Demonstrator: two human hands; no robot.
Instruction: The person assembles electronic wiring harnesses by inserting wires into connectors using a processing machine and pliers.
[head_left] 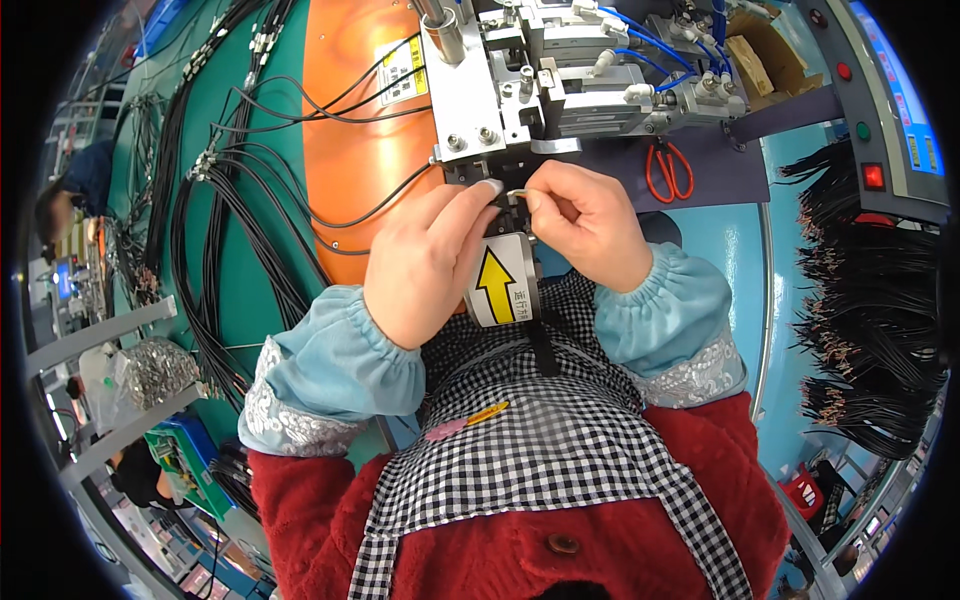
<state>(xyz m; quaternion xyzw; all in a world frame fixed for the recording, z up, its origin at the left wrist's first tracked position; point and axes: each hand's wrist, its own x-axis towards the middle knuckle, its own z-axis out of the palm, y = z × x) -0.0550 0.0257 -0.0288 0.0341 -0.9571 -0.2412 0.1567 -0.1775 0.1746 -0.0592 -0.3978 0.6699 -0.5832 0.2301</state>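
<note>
At the front of a metal clamping machine (470, 110), both of my hands work close together. My left hand (425, 255) is closed, its fingertips pressed together at the dark fixture; whatever they may hold is hidden. My right hand (590, 220) pinches a thin, light-coloured wire end (517, 193) between thumb and forefinger, just right of the left fingertips. A black cable (370, 215) curves in from the left and reaches the machine beside my left hand. Below the fingers sits a round metal part with a white label (495, 285) bearing a yellow arrow.
Bundles of black cables (240, 205) lie on the green mat at left, beside an orange board (350, 160). Red-handled scissors (668, 172) rest right of the machine. A control panel (875, 130) with buttons and more black cables (865, 290) stand at right. Other people are at far left.
</note>
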